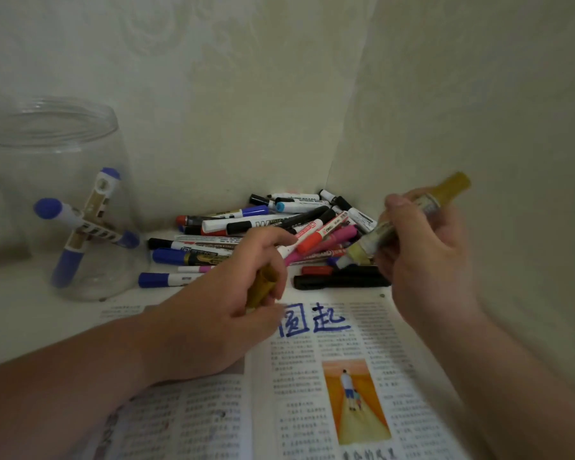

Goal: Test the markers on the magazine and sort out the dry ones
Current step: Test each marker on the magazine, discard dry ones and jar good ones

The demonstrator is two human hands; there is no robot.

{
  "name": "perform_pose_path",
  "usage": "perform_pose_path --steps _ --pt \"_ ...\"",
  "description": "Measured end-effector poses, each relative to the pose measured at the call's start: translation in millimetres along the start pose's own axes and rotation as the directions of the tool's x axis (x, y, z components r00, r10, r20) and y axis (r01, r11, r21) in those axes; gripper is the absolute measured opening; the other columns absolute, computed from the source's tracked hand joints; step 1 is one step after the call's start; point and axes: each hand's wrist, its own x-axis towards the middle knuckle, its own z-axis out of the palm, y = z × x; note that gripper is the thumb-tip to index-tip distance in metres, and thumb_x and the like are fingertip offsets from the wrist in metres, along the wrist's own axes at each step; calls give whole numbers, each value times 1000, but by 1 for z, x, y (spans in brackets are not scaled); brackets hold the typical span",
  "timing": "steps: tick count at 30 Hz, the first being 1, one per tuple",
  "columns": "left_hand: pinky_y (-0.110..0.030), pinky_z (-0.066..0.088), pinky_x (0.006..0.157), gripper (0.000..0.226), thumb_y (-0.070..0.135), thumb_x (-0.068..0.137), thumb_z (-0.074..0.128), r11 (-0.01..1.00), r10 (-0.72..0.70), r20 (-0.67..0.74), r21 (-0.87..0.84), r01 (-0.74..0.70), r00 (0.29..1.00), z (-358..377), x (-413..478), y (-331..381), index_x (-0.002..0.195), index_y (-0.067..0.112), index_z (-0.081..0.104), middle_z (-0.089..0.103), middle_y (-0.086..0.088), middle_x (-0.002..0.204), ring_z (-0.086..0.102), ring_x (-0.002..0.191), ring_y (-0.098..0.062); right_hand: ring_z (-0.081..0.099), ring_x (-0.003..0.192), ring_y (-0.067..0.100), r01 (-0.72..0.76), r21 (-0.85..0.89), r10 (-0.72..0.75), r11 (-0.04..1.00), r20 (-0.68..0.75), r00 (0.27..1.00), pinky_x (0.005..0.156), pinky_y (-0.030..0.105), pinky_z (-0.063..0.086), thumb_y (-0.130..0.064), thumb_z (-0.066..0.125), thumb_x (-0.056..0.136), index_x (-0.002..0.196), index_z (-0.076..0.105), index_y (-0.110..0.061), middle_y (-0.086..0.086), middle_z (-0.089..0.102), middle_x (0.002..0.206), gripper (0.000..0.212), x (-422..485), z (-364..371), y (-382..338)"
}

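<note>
An open magazine [312,386] lies on the white surface, with blue handwritten characters [312,318] across its top. My right hand [422,257] grips an uncapped gold marker [445,190], held tilted above the page with its tip pointing down and left. My left hand [219,310] holds the gold cap [263,287] in curled fingers, resting on the magazine's left page. Behind both hands lies a pile of several markers [279,227] in the corner.
A clear plastic jar [47,134] stands at the left with three blue-capped markers [90,224] inside. Walls meet in a corner right behind the pile. A black marker [339,281] lies at the magazine's top edge.
</note>
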Motion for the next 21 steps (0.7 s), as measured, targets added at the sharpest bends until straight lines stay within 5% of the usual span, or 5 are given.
perform_pose_path --steps 6,9,11,15,21 --pt "-32 58 79 76 -9 79 55 993 -62 -110 94 73 992 7 13 -28 121 53 43 66 14 97 69 93 -16 38 40 21 -138 -261 189 956 182 965 43 26 28 -14 66 94 73 53 -6 5 50 47 25 27 -33 -4" --pt "-32 55 73 23 6 85 73 945 -322 127 110 310 938 6 10 -55 74 21 59 65 -10 62 65 74 -32 59 53 29 -265 -342 384 902 351 854 44 31 49 -28 68 84 89 67 0 18 63 65 28 33 -42 -14" --pt "-34 55 85 23 23 80 79 933 -230 273 336 132 934 5 1 -58 62 23 66 67 0 60 67 79 -24 61 57 29 -256 -431 441 866 413 797 49 31 55 -19 81 68 83 74 -6 22 65 70 20 32 -51 -14" --pt "-27 39 95 50 34 80 56 832 197 291 455 -317 936 -5 -3 -1 128 49 55 50 28 129 49 119 -1 44 51 27 -337 -290 426 896 347 835 45 32 54 -3 80 54 71 70 -10 19 49 61 21 16 -71 14" --pt "-27 47 81 38 69 97 39 757 180 460 499 -421 869 8 -3 3 134 60 44 45 32 116 42 102 6 50 45 23 -262 -300 357 917 327 875 41 32 54 -3 75 67 76 68 -5 17 54 59 12 7 -74 31"
